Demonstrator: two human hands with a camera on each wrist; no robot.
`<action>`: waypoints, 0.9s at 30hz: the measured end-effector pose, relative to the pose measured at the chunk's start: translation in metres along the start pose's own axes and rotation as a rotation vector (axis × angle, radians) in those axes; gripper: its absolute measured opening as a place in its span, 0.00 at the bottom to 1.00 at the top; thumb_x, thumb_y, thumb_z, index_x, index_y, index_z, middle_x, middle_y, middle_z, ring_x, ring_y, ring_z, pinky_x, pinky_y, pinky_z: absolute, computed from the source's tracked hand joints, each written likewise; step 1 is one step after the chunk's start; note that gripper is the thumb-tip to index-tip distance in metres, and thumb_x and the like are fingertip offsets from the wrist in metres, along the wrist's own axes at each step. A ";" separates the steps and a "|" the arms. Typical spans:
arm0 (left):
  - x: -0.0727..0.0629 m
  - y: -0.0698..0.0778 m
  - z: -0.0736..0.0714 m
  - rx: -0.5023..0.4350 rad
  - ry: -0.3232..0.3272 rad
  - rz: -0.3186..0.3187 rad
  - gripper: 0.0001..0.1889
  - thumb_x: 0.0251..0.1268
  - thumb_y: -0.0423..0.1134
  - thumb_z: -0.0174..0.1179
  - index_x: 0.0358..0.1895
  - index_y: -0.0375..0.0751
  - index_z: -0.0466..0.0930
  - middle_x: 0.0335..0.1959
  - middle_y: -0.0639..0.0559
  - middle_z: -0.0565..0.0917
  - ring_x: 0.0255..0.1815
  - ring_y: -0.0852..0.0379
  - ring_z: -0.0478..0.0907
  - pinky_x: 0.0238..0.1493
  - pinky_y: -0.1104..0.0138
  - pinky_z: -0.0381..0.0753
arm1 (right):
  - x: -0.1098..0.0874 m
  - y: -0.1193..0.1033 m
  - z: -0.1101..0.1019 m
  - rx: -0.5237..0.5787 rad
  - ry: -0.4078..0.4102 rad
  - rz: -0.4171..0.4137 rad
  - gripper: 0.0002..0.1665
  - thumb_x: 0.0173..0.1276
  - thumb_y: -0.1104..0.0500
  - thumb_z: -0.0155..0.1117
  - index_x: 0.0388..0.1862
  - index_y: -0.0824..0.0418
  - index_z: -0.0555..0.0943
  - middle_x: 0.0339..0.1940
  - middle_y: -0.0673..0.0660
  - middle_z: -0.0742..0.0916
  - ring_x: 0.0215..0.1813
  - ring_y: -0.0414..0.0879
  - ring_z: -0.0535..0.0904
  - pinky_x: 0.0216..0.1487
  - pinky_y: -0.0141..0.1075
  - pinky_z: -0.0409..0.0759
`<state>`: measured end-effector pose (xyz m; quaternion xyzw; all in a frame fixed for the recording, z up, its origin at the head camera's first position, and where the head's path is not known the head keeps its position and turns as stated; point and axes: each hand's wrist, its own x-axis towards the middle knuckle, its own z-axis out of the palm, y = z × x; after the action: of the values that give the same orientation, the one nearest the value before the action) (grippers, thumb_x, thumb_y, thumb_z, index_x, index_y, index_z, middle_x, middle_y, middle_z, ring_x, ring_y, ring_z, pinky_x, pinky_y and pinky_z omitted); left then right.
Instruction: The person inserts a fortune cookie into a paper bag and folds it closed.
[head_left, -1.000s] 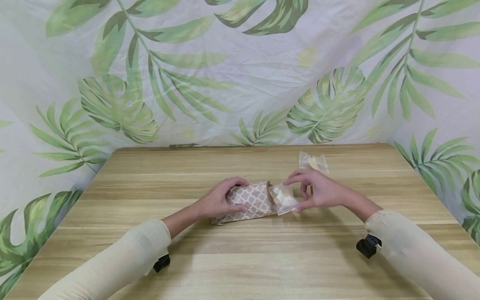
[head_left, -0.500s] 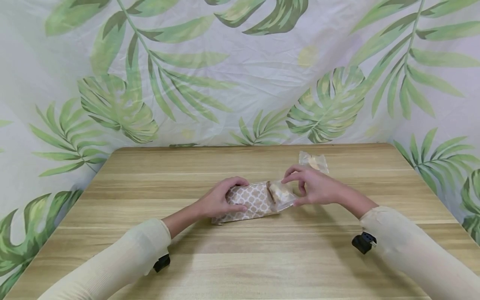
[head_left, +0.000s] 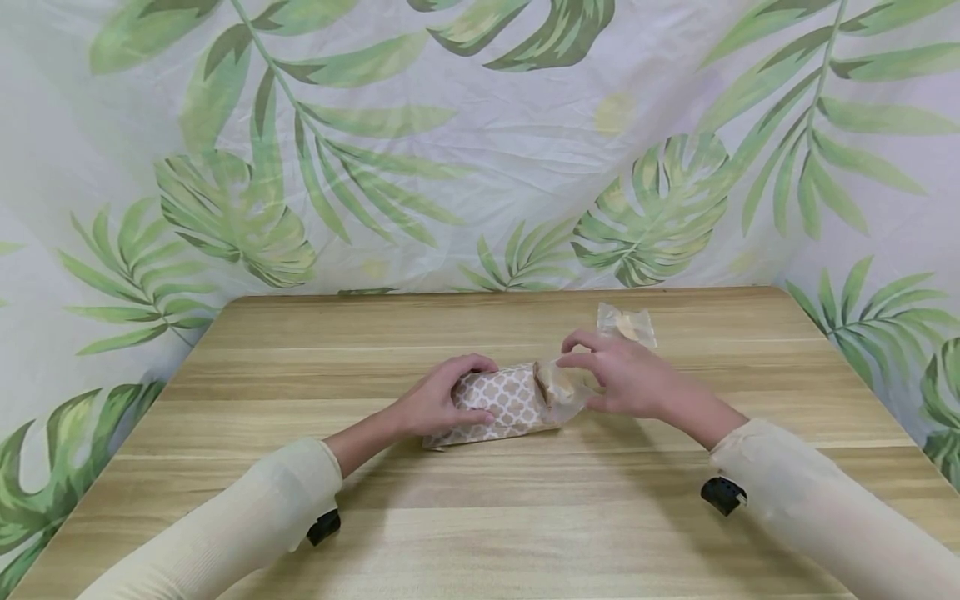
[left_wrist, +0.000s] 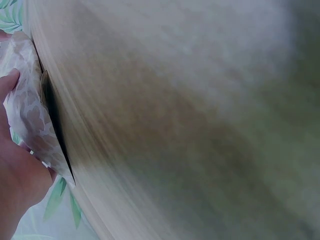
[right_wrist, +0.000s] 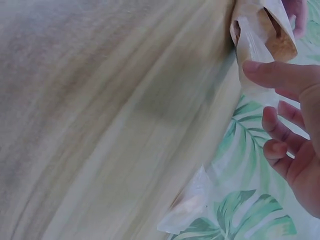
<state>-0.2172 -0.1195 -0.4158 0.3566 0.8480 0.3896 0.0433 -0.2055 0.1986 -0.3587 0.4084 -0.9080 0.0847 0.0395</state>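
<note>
My left hand [head_left: 435, 400] grips a brown paper bag [head_left: 504, 398] with a white lattice pattern, thumb on the near side and fingers on the far side. The bag lies on its side on the table, its mouth to the right. Partly inside that mouth is a clear packet [head_left: 557, 385] with a pale, snack-like piece in it. My right hand [head_left: 628, 377] pinches the packet's outer end between thumb and forefinger. In the right wrist view the thumb presses on the packet [right_wrist: 251, 50], beside the bag's opening [right_wrist: 282, 45]. How deep the packet sits is hidden.
Another clear packet [head_left: 628, 325] with a pale piece lies behind my right hand, near the table's back edge. The wooden table [head_left: 480, 517] ends at a leaf-patterned cloth [head_left: 480, 150] hanging behind it. Black devices hang under both wrists.
My right hand has moved slightly left, pushing the packet further into the bag's mouth. The left hand and the bag stay in place.
</note>
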 end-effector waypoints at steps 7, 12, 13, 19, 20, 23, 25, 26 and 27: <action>0.000 0.001 0.000 0.012 0.001 0.002 0.33 0.56 0.42 0.78 0.64 0.35 0.77 0.62 0.44 0.81 0.67 0.47 0.76 0.73 0.51 0.70 | -0.002 -0.006 0.005 -0.070 -0.001 -0.006 0.36 0.49 0.61 0.86 0.59 0.62 0.85 0.61 0.57 0.81 0.50 0.56 0.85 0.51 0.49 0.85; 0.000 0.001 0.000 0.019 0.000 -0.001 0.33 0.56 0.42 0.78 0.64 0.35 0.77 0.62 0.44 0.81 0.67 0.47 0.76 0.73 0.51 0.70 | 0.000 -0.009 0.006 -0.054 -0.019 0.015 0.35 0.50 0.60 0.86 0.60 0.61 0.85 0.62 0.56 0.80 0.46 0.52 0.86 0.45 0.45 0.86; 0.000 0.001 0.000 0.020 0.000 -0.001 0.33 0.56 0.42 0.78 0.64 0.35 0.77 0.62 0.44 0.81 0.67 0.47 0.76 0.73 0.51 0.70 | 0.001 -0.009 0.006 -0.052 -0.025 0.020 0.35 0.50 0.60 0.86 0.60 0.61 0.85 0.62 0.55 0.80 0.45 0.52 0.86 0.44 0.45 0.86; 0.001 0.001 0.000 0.021 0.000 -0.001 0.33 0.56 0.42 0.78 0.64 0.36 0.77 0.62 0.44 0.81 0.67 0.46 0.76 0.73 0.51 0.70 | 0.005 -0.011 0.010 0.007 -0.048 0.058 0.35 0.52 0.56 0.84 0.62 0.59 0.85 0.61 0.53 0.80 0.41 0.46 0.83 0.42 0.40 0.85; 0.001 0.001 0.000 0.020 -0.001 -0.001 0.33 0.56 0.43 0.78 0.64 0.36 0.77 0.62 0.44 0.81 0.67 0.46 0.76 0.73 0.50 0.70 | 0.006 -0.011 0.011 0.030 -0.050 0.067 0.36 0.53 0.56 0.84 0.62 0.59 0.85 0.61 0.53 0.80 0.38 0.43 0.82 0.40 0.38 0.84; 0.001 0.001 0.000 0.021 -0.002 0.002 0.33 0.56 0.43 0.78 0.64 0.36 0.77 0.63 0.44 0.81 0.67 0.46 0.76 0.73 0.50 0.69 | 0.006 -0.009 0.014 0.115 -0.052 0.090 0.37 0.53 0.56 0.85 0.63 0.59 0.84 0.61 0.53 0.80 0.31 0.36 0.76 0.33 0.32 0.79; 0.001 0.001 0.000 0.021 -0.002 0.006 0.34 0.56 0.43 0.78 0.64 0.35 0.77 0.63 0.44 0.81 0.67 0.46 0.76 0.73 0.50 0.69 | 0.007 -0.008 0.016 0.181 -0.045 0.100 0.37 0.53 0.56 0.85 0.64 0.60 0.84 0.61 0.53 0.80 0.27 0.33 0.72 0.29 0.30 0.76; 0.001 0.001 0.000 0.022 -0.002 0.008 0.34 0.56 0.43 0.78 0.64 0.35 0.77 0.63 0.44 0.81 0.67 0.46 0.76 0.73 0.50 0.69 | 0.007 -0.007 0.017 0.214 -0.036 0.102 0.37 0.53 0.56 0.85 0.63 0.60 0.84 0.60 0.53 0.80 0.26 0.32 0.71 0.28 0.29 0.75; 0.001 0.001 0.000 0.024 -0.001 0.008 0.34 0.56 0.44 0.78 0.64 0.35 0.77 0.63 0.44 0.81 0.67 0.46 0.76 0.73 0.50 0.69 | 0.008 -0.006 0.019 0.247 -0.025 0.100 0.37 0.53 0.57 0.85 0.63 0.61 0.84 0.60 0.54 0.80 0.26 0.31 0.70 0.28 0.29 0.75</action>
<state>-0.2173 -0.1185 -0.4154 0.3608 0.8510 0.3797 0.0378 -0.2059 0.1852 -0.3751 0.3656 -0.9103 0.1924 -0.0267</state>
